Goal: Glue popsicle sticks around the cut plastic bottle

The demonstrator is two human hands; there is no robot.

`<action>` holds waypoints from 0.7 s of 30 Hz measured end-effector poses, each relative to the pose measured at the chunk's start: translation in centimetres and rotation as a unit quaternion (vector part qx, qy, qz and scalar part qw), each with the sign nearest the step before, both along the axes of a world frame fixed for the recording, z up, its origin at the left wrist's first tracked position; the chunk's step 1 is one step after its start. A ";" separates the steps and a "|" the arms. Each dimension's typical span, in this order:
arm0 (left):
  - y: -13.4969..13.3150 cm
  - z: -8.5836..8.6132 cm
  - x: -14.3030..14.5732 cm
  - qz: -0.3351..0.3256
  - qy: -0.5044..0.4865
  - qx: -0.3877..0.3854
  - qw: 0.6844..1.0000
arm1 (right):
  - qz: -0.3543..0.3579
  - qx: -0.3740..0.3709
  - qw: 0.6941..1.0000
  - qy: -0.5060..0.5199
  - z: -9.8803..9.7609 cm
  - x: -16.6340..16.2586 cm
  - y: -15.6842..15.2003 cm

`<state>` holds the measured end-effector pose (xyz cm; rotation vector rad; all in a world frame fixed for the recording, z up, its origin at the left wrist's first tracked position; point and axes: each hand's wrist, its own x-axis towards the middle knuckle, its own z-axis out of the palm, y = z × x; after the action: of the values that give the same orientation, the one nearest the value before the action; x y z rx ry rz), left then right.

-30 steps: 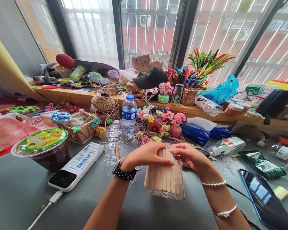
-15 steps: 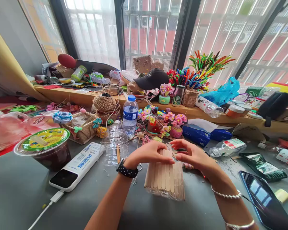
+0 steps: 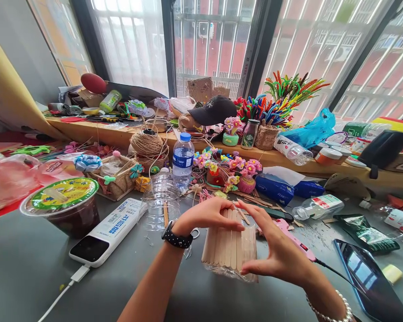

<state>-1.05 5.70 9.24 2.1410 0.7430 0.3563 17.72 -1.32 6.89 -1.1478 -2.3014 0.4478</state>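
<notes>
A flat row of wooden craft sticks point(image 3: 224, 246) lies over a clear plastic wrapper point(image 3: 231, 273) in front of me, with more sticks under its right side. My left hand point(image 3: 210, 214) is closed on the upper part of the row, thumb across the front. My right hand point(image 3: 275, 248) is open, with its thumb near the lower right corner and its fingers stretched toward the top end; whether it presses on the sticks I cannot tell. A pink glue gun point(image 3: 293, 237) with a black cord lies behind my right hand.
Left of the sticks are a clear plastic bottle point(image 3: 161, 201), a white charging phone point(image 3: 109, 232) and a lidded cup point(image 3: 67, 210). A water bottle point(image 3: 183, 163) and crocheted flowers point(image 3: 246, 172) stand behind. At right lies a dark phone point(image 3: 372, 281).
My right hand has moved from the top edge down along the right side, its thumb and fingers spreading apart. The glue gun shows more. My left hand keeps its grip.
</notes>
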 end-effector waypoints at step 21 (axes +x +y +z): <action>0.0 0.3 -0.8 -0.019 0.022 -0.020 0.999 | -0.031 0.054 0.997 -0.046 0.0 -0.3 -0.9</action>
<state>-1.85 5.66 9.54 2.1275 0.7276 0.2725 17.37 -2.19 6.92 -1.2065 -2.3296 0.2487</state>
